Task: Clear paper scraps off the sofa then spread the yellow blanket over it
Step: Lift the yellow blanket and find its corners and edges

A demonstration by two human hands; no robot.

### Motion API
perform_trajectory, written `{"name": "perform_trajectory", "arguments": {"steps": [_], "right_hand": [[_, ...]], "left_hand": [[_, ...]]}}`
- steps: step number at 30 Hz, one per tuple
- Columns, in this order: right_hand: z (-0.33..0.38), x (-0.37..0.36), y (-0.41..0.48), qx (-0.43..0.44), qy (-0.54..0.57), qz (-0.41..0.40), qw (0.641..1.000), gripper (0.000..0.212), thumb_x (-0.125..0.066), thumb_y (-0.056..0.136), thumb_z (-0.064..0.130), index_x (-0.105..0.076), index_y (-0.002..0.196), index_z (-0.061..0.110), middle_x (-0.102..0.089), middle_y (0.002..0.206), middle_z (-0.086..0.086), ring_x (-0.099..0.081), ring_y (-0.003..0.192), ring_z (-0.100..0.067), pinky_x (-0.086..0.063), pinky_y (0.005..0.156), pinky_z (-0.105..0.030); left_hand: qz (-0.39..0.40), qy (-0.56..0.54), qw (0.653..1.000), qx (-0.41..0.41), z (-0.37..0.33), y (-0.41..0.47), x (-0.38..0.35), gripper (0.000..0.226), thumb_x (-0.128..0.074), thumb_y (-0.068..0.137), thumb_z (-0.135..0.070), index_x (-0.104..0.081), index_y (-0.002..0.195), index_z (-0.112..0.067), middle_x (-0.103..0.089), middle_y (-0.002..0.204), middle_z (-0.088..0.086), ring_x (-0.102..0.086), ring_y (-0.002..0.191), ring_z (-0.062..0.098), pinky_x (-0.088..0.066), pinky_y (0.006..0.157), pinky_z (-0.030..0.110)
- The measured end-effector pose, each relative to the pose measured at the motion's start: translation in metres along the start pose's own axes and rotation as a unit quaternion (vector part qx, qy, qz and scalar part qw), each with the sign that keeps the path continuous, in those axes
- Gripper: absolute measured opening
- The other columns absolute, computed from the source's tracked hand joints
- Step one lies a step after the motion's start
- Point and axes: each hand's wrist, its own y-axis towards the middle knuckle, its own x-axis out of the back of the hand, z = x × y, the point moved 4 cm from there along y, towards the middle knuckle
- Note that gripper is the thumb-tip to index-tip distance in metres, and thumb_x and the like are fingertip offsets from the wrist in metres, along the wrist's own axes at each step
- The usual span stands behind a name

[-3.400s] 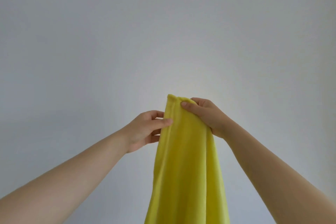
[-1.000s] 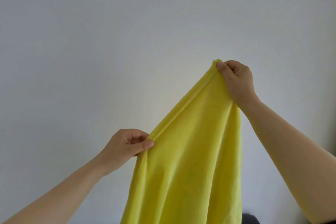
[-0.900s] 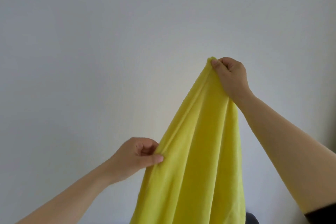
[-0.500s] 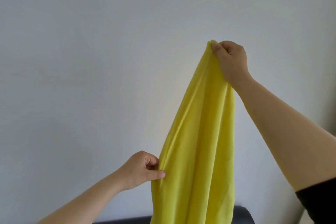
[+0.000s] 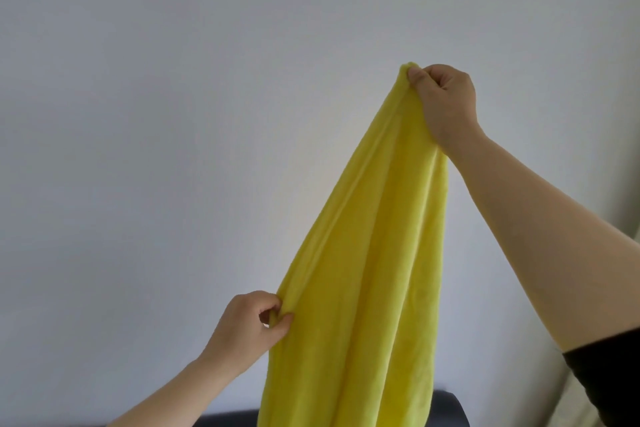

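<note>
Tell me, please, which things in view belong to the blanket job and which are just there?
Belong to the job: yellow blanket, hanging bunched; right hand, pinching its top end; left hand, pinching its edge lower down; dark sofa, only its top showing at the bottom.
Just there: pale wall; black sleeve on the right arm.

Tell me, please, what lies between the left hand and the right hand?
In the head view, only the yellow blanket: its edge runs from the left hand up to the right hand, with plain wall behind.

Right hand (image 5: 441, 99) high, left hand (image 5: 247, 326) low
</note>
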Motion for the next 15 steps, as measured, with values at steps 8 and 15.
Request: {"name": "perform_trajectory", "arguments": {"steps": [8, 15], "right_hand": [[-0.003, 0.015, 0.005, 0.019, -0.068, -0.015, 0.997, 0.032, -0.055, 0.093, 0.036, -0.053, 0.07, 0.014, -0.037, 0.057, 0.006, -0.034, 0.054, -0.006, -0.027, 0.044, -0.014], [-0.05, 0.034, -0.016, -0.028, -0.11, -0.062, 0.992, 0.04, -0.052, 0.096, 0.035, -0.057, 0.077, -0.001, -0.042, 0.063, -0.002, -0.04, 0.065, -0.018, -0.03, 0.055, -0.03]], "left_hand": [[-0.142, 0.016, 0.987, 0.075, 0.018, 0.029, 0.055, 0.017, -0.073, 0.069, -0.018, -0.056, 0.066, -0.017, -0.055, 0.053, -0.003, -0.048, 0.049, 0.011, -0.034, 0.051, 0.02], [-0.241, -0.006, 0.968, 0.076, -0.004, 0.096, 0.145, 0.017, -0.063, 0.083, -0.017, -0.071, 0.095, -0.009, -0.066, 0.084, 0.003, -0.058, 0.083, 0.019, -0.038, 0.068, 0.028]]}}
